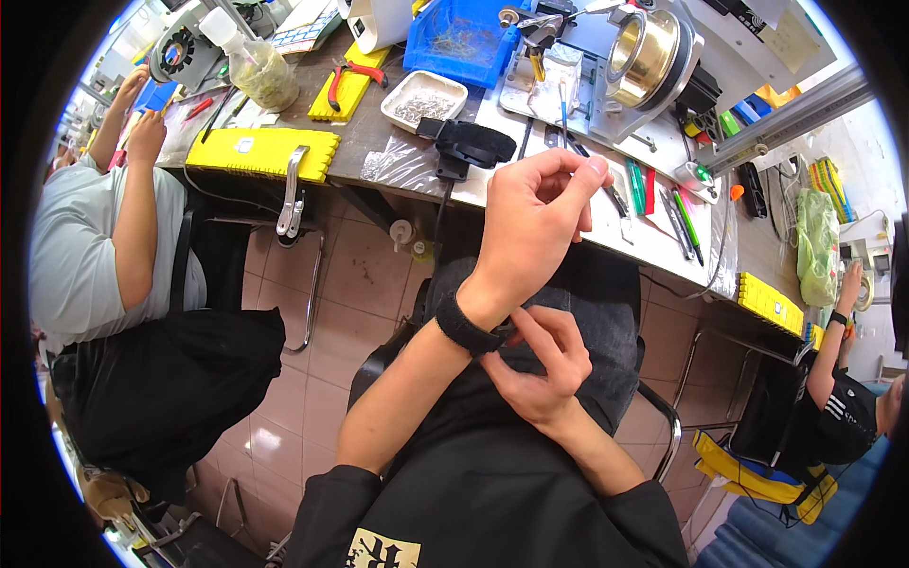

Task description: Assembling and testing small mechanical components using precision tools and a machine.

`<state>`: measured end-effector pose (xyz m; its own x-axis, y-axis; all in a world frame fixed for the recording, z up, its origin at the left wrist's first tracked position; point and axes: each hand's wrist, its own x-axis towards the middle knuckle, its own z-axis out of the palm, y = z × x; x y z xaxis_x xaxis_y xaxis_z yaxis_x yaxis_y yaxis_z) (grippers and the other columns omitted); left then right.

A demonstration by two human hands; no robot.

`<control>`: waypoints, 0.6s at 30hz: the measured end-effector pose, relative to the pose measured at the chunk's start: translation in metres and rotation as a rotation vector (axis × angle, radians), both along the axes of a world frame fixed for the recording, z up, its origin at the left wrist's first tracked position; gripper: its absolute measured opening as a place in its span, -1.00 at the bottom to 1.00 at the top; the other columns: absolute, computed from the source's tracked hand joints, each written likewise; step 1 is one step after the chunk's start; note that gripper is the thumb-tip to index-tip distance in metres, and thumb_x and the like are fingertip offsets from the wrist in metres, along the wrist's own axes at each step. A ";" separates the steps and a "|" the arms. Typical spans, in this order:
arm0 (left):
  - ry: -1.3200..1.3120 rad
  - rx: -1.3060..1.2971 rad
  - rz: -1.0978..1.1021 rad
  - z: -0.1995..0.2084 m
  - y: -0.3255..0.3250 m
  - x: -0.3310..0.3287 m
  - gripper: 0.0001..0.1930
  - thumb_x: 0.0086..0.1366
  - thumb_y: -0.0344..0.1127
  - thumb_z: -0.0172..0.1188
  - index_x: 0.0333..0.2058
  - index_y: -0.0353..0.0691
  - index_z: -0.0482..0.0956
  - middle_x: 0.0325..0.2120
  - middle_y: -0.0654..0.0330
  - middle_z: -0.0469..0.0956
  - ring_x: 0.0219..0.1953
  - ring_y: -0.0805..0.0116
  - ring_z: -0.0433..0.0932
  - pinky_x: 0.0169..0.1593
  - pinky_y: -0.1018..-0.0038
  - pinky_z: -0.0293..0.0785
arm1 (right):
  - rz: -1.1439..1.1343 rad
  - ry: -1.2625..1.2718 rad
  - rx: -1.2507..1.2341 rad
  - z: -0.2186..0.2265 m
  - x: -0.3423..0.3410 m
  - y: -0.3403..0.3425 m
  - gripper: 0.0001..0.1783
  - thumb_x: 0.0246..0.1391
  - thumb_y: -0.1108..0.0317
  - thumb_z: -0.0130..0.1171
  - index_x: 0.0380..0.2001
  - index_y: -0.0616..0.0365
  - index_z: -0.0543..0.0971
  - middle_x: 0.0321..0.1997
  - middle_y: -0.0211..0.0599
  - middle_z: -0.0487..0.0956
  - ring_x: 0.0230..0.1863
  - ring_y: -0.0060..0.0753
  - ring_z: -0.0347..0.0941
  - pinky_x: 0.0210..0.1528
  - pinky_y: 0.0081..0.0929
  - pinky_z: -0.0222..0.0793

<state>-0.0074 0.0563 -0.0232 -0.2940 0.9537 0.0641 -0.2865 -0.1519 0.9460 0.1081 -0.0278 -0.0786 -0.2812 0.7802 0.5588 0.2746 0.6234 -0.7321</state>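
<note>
My left hand (pixel 538 222) is raised just in front of the table edge, its fingers curled in and the thumb laid against them. Nothing shows in that fist. Around my left wrist runs a black wristband (pixel 464 327). My right hand (pixel 544 371) is below it, over my lap, with thumb and fingertips pinching the wristband's underside. Part of that grip is hidden behind my left wrist. On the table, beyond my left hand, lies another black strap (pixel 478 144) with a small block and a cable hanging down.
A white tray of small metal parts (pixel 424 100), red-handled pliers (pixel 355 83) and a blue bin (pixel 461 43) stand at the back. A machine with a brass-coloured spool (pixel 646 57) is at the right, near pens (pixel 688 224). People sit on both sides; a yellow strip (pixel 265 153) edges the table.
</note>
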 end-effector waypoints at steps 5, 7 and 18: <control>0.242 0.082 0.195 0.004 0.001 -0.002 -0.79 0.37 -0.26 0.24 -0.33 -0.31 0.68 -0.70 0.37 0.48 -0.65 0.66 0.42 -0.55 0.66 0.29 | 0.079 0.008 0.106 0.006 -0.001 -0.003 -0.50 -0.52 0.43 0.48 -0.30 0.25 0.70 -0.43 -0.27 0.55 -0.53 -0.37 0.53 -0.49 -0.52 0.47; 0.395 0.155 0.306 0.003 0.005 -0.004 -0.81 0.35 -0.28 0.27 -0.34 -0.30 0.68 -0.71 0.36 0.49 -0.66 0.65 0.44 -0.57 0.65 0.28 | 0.106 0.027 0.130 0.006 -0.007 -0.008 -0.52 -0.53 0.44 0.46 -0.32 0.27 0.70 -0.48 -0.26 0.55 -0.55 -0.35 0.52 -0.50 -0.52 0.46; 0.996 0.642 0.618 0.017 0.021 -0.013 -0.89 0.25 -0.33 0.34 -0.41 -0.22 0.66 -0.80 0.33 0.41 -0.77 0.55 0.36 -0.65 0.55 0.17 | 0.135 0.082 0.229 -0.006 -0.025 -0.001 -0.49 -0.50 0.35 0.49 -0.32 0.31 0.65 -0.45 -0.28 0.57 -0.58 -0.42 0.52 -0.53 -0.57 0.44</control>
<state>-0.0202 0.0770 -0.0066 -0.2302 0.4018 0.8863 0.7563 -0.4993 0.4228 0.0835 -0.0284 -0.0850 -0.3204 0.5891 0.7419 0.1232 0.8024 -0.5839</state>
